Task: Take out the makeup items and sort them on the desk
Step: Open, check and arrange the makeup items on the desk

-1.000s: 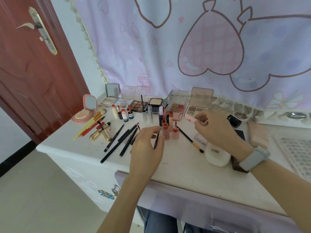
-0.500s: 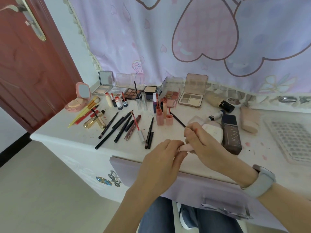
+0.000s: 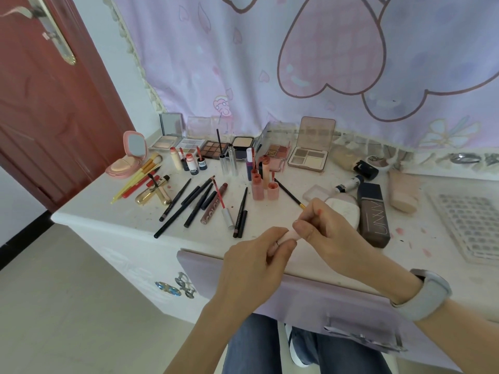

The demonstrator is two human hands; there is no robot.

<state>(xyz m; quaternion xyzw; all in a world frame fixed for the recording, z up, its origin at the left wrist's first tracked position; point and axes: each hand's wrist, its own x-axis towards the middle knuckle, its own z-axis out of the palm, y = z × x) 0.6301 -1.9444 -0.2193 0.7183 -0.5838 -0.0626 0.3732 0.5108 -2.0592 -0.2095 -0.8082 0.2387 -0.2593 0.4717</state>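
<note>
Clearly light, stiff and slick, the pink tube (image 3: 290, 237) is pinched at both ends by left hand (image 3: 255, 263) and right hand (image 3: 328, 233) above the desk (image 3: 140, 214) front edge

Both hands meet over desk (image 3: 151, 220) front edge. Left hand (image 3: 256, 263) and right hand (image 3: 321, 230) each grip one end of a small pink tube (image 3: 288, 237). Grey band (image 3: 426, 295) on right wrist. On desk: dark pencils (image 3: 186, 203) fanned left of centre, open palettes (image 3: 310, 155) along curtain (image 3: 270, 63), pink compact (image 3: 128, 157) far left, brown bottle (image 3: 374, 214) lying just right of the hands. Door (image 3: 40, 103) at left.
</note>
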